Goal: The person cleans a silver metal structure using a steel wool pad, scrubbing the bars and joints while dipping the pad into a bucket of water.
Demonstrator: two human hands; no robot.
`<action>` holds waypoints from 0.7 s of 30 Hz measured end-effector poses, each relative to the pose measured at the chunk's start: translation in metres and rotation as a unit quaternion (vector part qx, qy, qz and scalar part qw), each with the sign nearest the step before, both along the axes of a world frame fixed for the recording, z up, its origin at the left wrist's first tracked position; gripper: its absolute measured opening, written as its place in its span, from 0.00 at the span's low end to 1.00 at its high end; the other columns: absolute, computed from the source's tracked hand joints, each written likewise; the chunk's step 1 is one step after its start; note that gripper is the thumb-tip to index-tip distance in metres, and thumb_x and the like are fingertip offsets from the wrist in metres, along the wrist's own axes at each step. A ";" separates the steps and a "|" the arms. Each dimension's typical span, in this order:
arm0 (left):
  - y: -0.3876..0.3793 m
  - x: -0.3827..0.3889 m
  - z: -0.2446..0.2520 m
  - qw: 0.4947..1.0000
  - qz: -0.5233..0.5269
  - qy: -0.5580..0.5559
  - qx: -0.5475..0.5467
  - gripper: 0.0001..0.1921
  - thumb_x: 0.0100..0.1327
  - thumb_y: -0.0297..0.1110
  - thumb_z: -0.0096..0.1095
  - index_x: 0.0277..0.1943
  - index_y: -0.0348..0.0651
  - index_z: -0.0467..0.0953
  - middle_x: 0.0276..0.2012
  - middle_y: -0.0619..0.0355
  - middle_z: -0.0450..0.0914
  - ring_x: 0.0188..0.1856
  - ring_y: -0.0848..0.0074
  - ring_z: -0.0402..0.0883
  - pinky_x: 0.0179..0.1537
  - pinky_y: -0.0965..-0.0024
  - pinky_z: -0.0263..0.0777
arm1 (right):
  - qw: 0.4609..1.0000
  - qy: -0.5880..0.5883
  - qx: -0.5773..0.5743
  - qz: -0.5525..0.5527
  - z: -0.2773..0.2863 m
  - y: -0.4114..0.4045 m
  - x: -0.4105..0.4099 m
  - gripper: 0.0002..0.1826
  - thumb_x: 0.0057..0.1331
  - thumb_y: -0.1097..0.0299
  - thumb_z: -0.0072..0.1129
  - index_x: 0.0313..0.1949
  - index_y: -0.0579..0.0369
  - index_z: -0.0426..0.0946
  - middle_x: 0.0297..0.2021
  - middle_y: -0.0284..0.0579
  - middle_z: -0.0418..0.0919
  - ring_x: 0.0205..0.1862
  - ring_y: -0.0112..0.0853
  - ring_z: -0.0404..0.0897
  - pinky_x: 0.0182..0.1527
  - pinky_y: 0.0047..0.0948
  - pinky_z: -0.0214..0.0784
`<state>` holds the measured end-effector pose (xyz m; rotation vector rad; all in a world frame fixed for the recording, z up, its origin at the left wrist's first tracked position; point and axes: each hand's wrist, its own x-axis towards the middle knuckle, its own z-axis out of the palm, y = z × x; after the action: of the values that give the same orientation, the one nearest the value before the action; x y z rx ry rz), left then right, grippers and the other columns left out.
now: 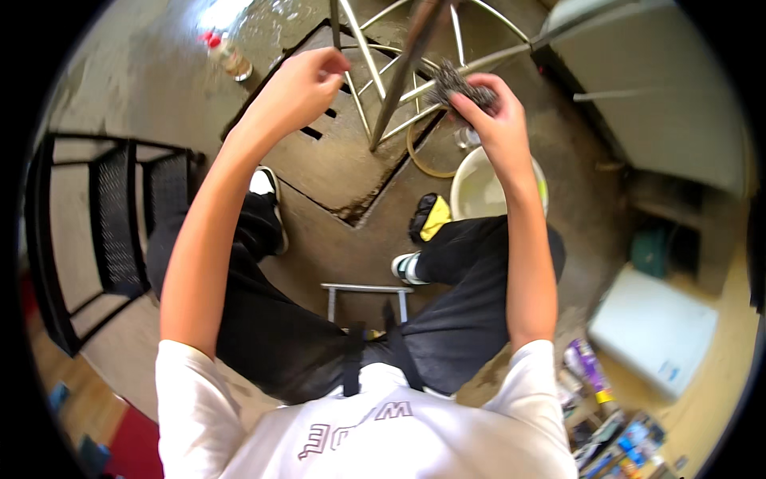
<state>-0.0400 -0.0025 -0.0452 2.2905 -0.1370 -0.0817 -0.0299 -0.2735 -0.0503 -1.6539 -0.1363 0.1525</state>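
A grey steel wool scourer (450,85) is pinched between the thumb and fingers of my right hand (499,114). It lies against a bar of a metal frame (395,93) with slim legs and curved rungs, perhaps a stool or stand. My left hand (311,81) is at the frame's left side, its fingers curled beside a thin leg. Whether those fingers grip the leg cannot be made out. The frame's top runs out of view at the upper edge. Below my right hand stands a whitish bucket (479,185) with cloudy liquid in it, partly hidden by my forearm.
A slotted floor cover (323,161) lies under the frame. A clear bottle with a red top (230,58) stands on wet floor at upper left. Black metal steps (114,209) are at left. A white box (652,329) and a grey cabinet (652,90) flank the right.
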 end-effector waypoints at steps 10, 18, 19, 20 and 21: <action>0.028 -0.022 0.011 0.989 0.035 0.005 0.144 0.10 0.56 0.29 0.48 0.36 0.34 0.76 0.35 0.42 0.80 0.38 0.51 0.80 0.40 0.55 0.74 | 0.738 -0.498 -0.441 0.116 0.103 0.094 -0.052 0.23 0.43 0.88 0.57 0.41 0.55 0.79 0.41 0.45 0.77 0.43 0.41 0.77 0.46 0.34 0.71; 0.052 -0.032 0.033 0.987 0.046 0.011 0.154 0.10 0.54 0.32 0.57 0.33 0.35 0.81 0.34 0.46 0.83 0.38 0.57 0.83 0.40 0.60 0.77 | 0.373 -0.505 -0.735 0.255 0.069 0.125 -0.008 0.06 0.51 0.74 0.55 0.31 0.56 0.76 0.30 0.44 0.75 0.37 0.34 0.74 0.38 0.30 0.68; 0.056 -0.033 0.037 0.986 0.051 0.015 0.159 0.10 0.54 0.32 0.58 0.34 0.36 0.81 0.34 0.46 0.83 0.38 0.57 0.83 0.40 0.60 0.77 | 0.375 -0.487 -0.744 0.262 0.049 0.125 -0.008 0.06 0.51 0.74 0.55 0.30 0.56 0.76 0.30 0.44 0.75 0.37 0.34 0.74 0.39 0.29 0.67; 0.059 -0.032 0.042 0.985 0.056 0.017 0.163 0.10 0.54 0.33 0.58 0.35 0.36 0.81 0.35 0.47 0.83 0.39 0.58 0.84 0.41 0.60 0.77 | 0.376 -0.468 -0.754 0.267 0.033 0.127 -0.009 0.05 0.51 0.74 0.54 0.30 0.56 0.77 0.30 0.44 0.75 0.38 0.33 0.74 0.39 0.28 0.67; 0.062 -0.031 0.044 0.983 0.060 0.028 0.170 0.11 0.55 0.35 0.59 0.36 0.38 0.82 0.36 0.48 0.83 0.40 0.60 0.84 0.42 0.61 0.77 | 0.377 -0.466 -0.745 0.292 0.023 0.131 -0.010 0.05 0.51 0.74 0.54 0.29 0.55 0.77 0.30 0.43 0.76 0.38 0.34 0.74 0.38 0.28 0.67</action>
<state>-0.0712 0.0594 -0.0013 2.6285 0.0489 -0.1155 -0.0400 -0.1425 -0.0273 -3.2355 -2.0439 -0.3082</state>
